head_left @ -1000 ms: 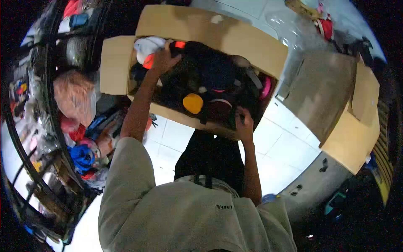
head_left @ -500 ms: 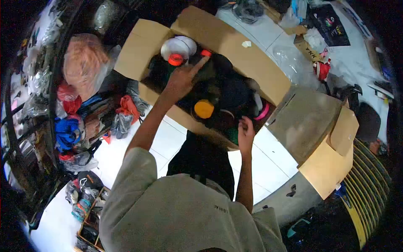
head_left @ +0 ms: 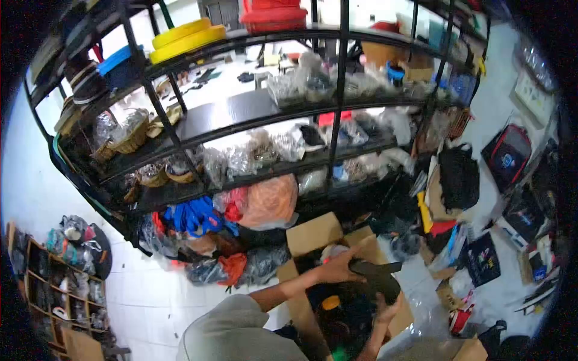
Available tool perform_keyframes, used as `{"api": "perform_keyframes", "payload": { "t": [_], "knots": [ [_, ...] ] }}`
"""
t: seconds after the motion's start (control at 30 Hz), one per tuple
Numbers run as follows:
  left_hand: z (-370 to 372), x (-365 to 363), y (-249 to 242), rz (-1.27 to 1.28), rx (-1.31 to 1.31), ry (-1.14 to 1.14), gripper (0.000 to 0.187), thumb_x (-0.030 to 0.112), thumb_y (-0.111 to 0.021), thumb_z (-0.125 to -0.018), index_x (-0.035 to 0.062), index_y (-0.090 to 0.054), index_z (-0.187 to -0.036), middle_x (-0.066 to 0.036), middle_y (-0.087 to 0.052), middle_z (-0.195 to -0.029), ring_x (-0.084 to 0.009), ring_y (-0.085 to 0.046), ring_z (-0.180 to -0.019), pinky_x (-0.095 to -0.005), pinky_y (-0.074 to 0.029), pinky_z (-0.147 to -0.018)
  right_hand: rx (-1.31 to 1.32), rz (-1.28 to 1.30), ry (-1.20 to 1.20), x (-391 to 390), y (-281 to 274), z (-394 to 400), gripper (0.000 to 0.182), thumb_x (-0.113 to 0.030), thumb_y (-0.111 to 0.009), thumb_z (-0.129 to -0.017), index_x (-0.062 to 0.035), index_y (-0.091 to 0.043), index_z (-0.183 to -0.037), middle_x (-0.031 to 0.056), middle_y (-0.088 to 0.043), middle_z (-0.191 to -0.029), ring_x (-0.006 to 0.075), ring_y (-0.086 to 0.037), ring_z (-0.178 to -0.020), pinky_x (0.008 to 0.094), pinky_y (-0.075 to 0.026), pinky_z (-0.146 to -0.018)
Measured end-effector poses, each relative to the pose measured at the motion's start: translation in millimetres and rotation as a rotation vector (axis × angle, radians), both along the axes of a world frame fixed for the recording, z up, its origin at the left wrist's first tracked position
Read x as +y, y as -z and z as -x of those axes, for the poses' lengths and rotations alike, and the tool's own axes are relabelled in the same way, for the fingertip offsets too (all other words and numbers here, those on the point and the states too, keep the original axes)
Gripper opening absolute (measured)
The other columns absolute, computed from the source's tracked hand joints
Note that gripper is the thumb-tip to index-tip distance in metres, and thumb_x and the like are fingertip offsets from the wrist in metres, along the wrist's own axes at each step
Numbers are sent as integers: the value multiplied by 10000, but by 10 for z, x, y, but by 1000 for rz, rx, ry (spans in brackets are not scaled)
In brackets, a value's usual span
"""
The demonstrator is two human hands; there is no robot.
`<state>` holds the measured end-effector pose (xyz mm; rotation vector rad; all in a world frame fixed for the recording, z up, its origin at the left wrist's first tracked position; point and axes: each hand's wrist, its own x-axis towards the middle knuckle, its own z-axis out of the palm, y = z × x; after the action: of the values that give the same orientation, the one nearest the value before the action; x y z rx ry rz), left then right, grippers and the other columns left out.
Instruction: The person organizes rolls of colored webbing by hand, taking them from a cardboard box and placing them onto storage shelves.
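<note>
Above an open cardboard box, both hands hold a dark olive-black roll of webbing, with a flat loose end sticking out to the right. My left hand grips its left side, fingers curled at the upper edge. From below and to the right, my right hand holds the lower edge. Inside the box, a yellow-orange disc shows among dark contents. A pale round piece lies partly hidden behind my left hand. The roll and my arms cover much of the box's inside.
A black metal shelf carries bagged goods, baskets, yellow rolls and red rolls. Bundles, including an orange bag, lie beneath it. At lower left stands a compartment rack. Bags and packets lie on the floor at right.
The view has swung up and left to the shelf. My hands, apart before over the box, have come together on a dark roll of webbing raised from among the contents.
</note>
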<state>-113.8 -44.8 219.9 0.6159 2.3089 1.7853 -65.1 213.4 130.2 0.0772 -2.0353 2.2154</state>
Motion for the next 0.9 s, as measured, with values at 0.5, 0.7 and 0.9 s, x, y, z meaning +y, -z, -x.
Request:
{"api": "perform_keyframes", "payload": {
  "t": [0.5,0.7,0.9],
  "knots": [
    [-529,-343,-649,44,128,149,953,339,-777,-781,60,-219,-1501,-184,-281,-1521,-318,-365,-1352,-401,-315,-1108,467,-1038,193,324,-2337,-739,395,-153,-850,-633,2,-622,-916,108,-637,-845,257,-619,-789,364,-494,-730],
    [-685,209,-1689,-315,390,-43,776,262,-805,-770,18,-395,-1382,-128,-454,-1360,-220,-451,-1239,-369,-376,-1043,346,-75,192,-155,-3100,-618,397,-38,-792,-693,34,-644,-1054,92,-676,-962,161,-632,-837,294,-503,-789],
    [-637,410,-2198,-735,175,-3,531,146,-768,-800,-1,-540,-1256,-80,-619,-1150,-166,-583,-1053,-310,-465,-923,410,100,25,-175,-3510,-585,436,-101,-775,-767,-6,-614,-1160,80,-651,-1069,148,-609,-939,291,-480,-854]
  ]
}}
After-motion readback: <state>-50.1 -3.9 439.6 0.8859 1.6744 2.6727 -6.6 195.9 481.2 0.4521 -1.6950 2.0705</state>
